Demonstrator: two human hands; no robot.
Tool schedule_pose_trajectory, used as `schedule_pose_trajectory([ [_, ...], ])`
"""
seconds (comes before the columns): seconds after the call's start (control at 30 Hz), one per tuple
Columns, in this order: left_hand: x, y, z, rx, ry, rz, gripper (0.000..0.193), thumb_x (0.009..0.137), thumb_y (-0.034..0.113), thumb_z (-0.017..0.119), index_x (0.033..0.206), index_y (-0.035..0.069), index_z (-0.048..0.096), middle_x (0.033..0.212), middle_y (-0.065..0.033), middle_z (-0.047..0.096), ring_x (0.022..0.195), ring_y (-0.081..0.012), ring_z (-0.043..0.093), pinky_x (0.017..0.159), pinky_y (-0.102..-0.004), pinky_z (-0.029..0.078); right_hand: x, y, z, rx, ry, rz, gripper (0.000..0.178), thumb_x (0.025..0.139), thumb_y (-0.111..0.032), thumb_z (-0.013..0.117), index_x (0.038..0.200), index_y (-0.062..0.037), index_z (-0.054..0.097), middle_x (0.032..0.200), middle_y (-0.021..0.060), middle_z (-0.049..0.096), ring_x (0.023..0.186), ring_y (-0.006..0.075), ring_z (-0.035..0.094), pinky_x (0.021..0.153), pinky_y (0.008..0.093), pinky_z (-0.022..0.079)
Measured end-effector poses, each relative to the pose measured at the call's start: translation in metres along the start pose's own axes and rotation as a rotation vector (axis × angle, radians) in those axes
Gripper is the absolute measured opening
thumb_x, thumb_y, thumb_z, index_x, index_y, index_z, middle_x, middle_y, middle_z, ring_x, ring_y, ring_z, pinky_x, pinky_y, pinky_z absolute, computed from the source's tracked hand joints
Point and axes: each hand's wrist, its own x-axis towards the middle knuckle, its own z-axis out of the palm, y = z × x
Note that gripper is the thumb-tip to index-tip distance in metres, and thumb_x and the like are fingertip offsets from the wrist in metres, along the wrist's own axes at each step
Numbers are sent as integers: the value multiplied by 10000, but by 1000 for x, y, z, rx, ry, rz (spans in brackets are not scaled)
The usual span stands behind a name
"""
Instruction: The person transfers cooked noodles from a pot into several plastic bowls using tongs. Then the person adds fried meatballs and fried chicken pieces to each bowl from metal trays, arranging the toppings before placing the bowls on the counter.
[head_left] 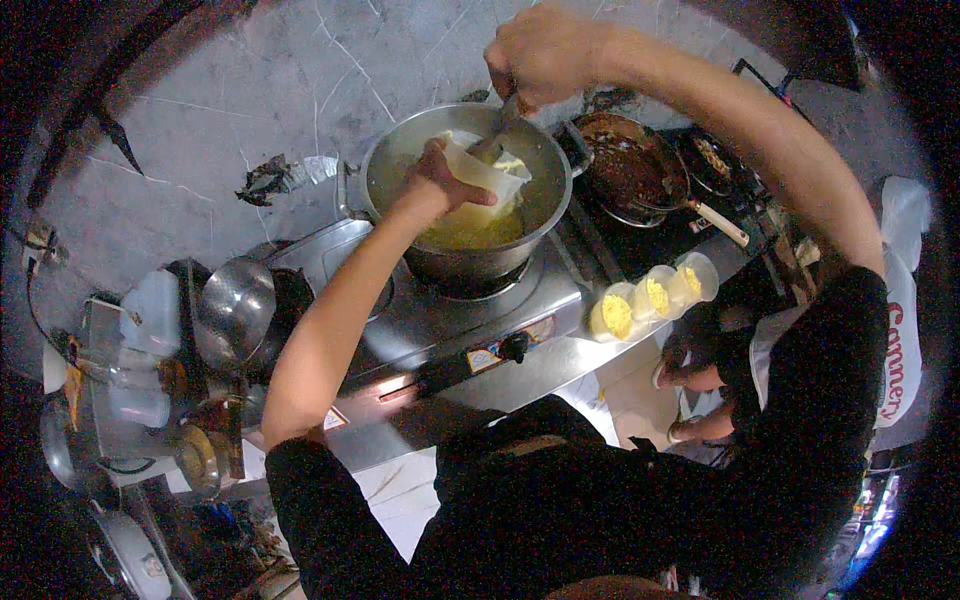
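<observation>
My left hand [445,180] is wrapped round a translucent plastic tub [478,178], held tilted over a large metal pot [450,262]. Inside the tub some pale yellow food shows, and the pot holds yellowish liquid. Raised above the pot's far rim, my right hand [545,62] grips the upper end of a ladle or large spoon [488,149]. The head of that utensil reaches down to the tub's mouth, partly hidden there. Three clear cups, one of them here [612,318], stand in a row on the counter's front right edge, with yellow bits inside.
The pot sits on a steel gas stove [440,335] against a grey tiled wall [260,90]. To its right are a brown-stained frying pan [630,165] with a protruding handle and a smaller pan [708,162]. A metal bowl [235,310] leans at left. Another person's legs [695,375] show lower right.
</observation>
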Motion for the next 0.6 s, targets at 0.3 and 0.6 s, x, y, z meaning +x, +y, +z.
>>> schedule_pose_trajectory([
  [0.3,-16,-1,-44,-124,-52,135,1157,463,333,941,1402,9,348,1367,-190,504,1250,-325,503,1074,-390,388,-63,31,-23,64,44,86,320,698,-275,716,956,-85,725,855,160,696,850,353,664,740,451,507],
  [0.6,-19,0,-96,-642,-20,29,1046,514,59,916,1404,20,368,1307,-127,543,1225,-258,507,1060,-370,392,-107,79,43,401,113,342,390,761,-323,763,1084,-109,713,952,130,716,875,279,678,796,388,518],
])
